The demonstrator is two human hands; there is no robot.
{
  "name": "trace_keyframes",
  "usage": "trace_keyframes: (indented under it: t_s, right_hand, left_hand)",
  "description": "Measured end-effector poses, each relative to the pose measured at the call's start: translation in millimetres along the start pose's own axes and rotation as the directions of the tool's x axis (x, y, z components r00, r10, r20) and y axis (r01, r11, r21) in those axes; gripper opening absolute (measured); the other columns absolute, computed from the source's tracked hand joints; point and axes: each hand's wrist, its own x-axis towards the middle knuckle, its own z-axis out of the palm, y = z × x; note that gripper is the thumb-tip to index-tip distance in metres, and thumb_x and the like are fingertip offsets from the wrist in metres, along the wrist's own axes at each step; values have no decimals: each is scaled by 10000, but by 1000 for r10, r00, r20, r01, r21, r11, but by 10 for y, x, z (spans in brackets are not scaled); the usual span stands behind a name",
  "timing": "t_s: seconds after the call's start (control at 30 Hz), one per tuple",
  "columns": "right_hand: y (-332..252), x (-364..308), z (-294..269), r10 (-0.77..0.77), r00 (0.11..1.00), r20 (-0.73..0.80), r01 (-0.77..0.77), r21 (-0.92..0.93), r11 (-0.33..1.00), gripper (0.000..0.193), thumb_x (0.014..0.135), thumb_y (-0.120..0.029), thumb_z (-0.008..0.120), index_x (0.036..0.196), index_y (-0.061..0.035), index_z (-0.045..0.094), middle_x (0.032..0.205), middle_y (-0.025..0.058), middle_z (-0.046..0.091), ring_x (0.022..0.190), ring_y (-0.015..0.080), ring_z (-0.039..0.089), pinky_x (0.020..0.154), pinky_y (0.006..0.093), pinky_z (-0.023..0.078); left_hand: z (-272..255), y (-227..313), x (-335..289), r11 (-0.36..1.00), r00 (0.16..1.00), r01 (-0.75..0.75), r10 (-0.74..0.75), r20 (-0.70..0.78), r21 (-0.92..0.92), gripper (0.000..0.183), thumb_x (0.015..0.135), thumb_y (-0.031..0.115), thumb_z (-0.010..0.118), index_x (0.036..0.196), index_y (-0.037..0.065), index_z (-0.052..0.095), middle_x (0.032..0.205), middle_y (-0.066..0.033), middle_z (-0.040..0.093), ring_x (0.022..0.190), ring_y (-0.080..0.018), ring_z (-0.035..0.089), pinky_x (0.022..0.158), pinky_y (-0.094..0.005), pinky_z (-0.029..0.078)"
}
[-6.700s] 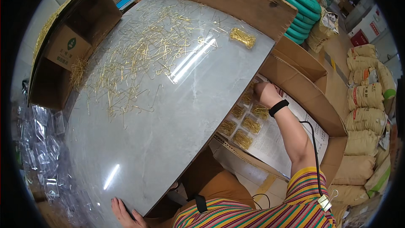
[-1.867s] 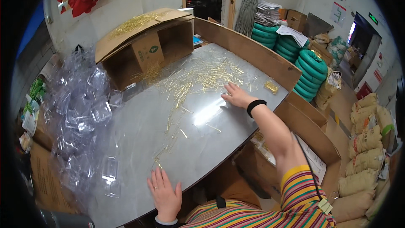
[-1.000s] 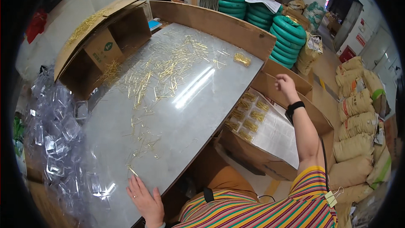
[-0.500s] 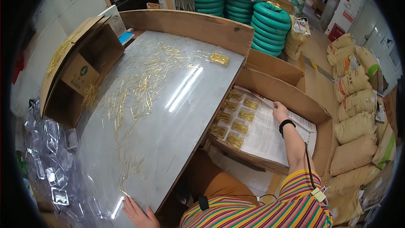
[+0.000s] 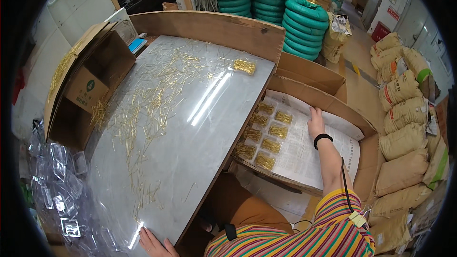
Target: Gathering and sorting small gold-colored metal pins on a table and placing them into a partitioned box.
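My right hand [image 5: 316,123] rests on a newspaper sheet [image 5: 297,159] that lines a shallow cardboard box [image 5: 369,162] at the right, its fingers stretched out against the paper. On the left part of that sheet stand two rows of clear plastic trays filled with gold-coloured wire hooks [image 5: 271,145]. At the lower left, my left hand [image 5: 154,245] lies on the grey tabletop [image 5: 195,147], fingers extended and holding nothing. Loose gold hooks [image 5: 152,97] are scattered over the tabletop. One more filled clear tray [image 5: 244,67] sits near its far right corner.
A cardboard box on its side [image 5: 88,88] stands at the table's left edge with hooks spilling out. Empty clear plastic trays [image 5: 64,195] are heaped below it. Green wrapped coils [image 5: 304,28] stand behind; stacked sacks [image 5: 400,138] line the right.
The newspaper's far and right part has been spread out wider toward the box walls, with my right hand shifting slightly. My left hand stays at about the same place.
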Motion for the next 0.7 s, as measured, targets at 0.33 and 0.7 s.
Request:
trace_keyframes:
  t_s: [0.33,0.7]
  right_hand:
    - [-71,22,36,20,1000,-23,-22,-110,994,524,857,78,491,1349,-98,529,1380,197,467,1173,421,571,958,477,512]
    - [4,44,200,-36,996,-77,27,-112,993,520,878,60,471,1366,-115,516,1431,189,434,1256,411,509,1051,468,465]
  left_hand:
    - [-8,3,2,1000,1000,-4,4,8,18,613,993,280,517,1487,-59,386,1529,-297,382,1412,-469,353,1194,-545,246]
    - [-4,17,4,999,1000,2,-2,0,34,616,988,281,521,1491,-50,389,1515,-301,396,1408,-471,359,1193,-549,249]
